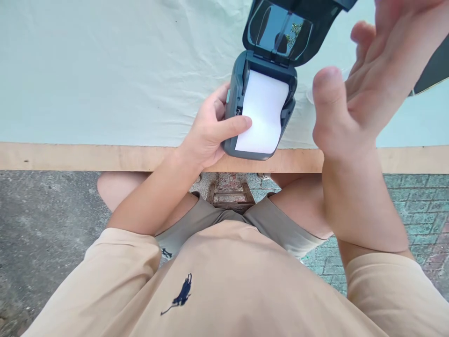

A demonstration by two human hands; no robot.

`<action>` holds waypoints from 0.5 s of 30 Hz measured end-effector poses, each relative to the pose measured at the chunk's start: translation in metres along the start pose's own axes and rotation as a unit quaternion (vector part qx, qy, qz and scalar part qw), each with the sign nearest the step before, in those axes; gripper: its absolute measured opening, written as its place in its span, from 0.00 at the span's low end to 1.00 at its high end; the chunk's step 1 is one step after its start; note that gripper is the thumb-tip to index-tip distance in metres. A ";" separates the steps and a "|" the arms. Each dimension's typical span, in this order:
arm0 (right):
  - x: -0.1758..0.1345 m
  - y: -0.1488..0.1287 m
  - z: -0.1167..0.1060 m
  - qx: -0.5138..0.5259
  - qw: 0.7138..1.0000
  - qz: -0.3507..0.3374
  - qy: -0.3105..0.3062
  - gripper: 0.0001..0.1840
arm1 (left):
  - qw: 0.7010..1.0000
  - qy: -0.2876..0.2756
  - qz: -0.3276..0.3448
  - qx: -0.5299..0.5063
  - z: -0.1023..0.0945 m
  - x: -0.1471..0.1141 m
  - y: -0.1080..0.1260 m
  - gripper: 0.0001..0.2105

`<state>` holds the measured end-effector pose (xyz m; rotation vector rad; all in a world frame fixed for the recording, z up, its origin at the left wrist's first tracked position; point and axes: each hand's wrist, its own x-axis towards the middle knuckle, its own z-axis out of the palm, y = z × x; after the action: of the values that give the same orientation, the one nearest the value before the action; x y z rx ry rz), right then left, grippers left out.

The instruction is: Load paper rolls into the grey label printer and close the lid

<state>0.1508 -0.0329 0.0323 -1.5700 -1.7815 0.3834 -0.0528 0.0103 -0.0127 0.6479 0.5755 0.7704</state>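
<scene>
Our left hand (pixel 206 124) grips the portable printer (pixel 270 63) above the near edge of the surface (pixel 105 70), thumb on the white paper (pixel 264 107), probably steadying it while the lid (pixel 280 30) stands open. Over the surface's right side, our right hand (pixel 361 89) spreads wide.

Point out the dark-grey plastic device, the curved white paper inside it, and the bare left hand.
Dark-grey plastic device (pixel 271 66), head view: rim by the hinge.
Curved white paper (pixel 264 110), head view: middle.
Bare left hand (pixel 208 127), head view: near the thumb's base.
</scene>
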 end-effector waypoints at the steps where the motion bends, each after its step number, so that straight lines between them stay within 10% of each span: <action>1: 0.000 0.000 -0.001 0.008 1.000 0.009 0.029 0.29 | 1.000 0.000 -0.004 0.003 0.001 0.000 0.001 0.16; 10: -0.001 0.000 0.007 0.025 0.993 -0.101 0.049 0.17 | 1.000 0.009 0.009 0.001 0.004 -0.001 0.001 0.12; 15: -0.005 -0.007 0.023 0.010 0.999 -0.020 0.026 0.16 | 0.998 0.021 -0.003 -0.062 0.011 -0.003 0.004 0.07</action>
<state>0.1302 -0.0334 0.0189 -1.5163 -1.7612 0.3370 -0.0488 0.0069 -0.0020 0.5170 0.5627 0.8092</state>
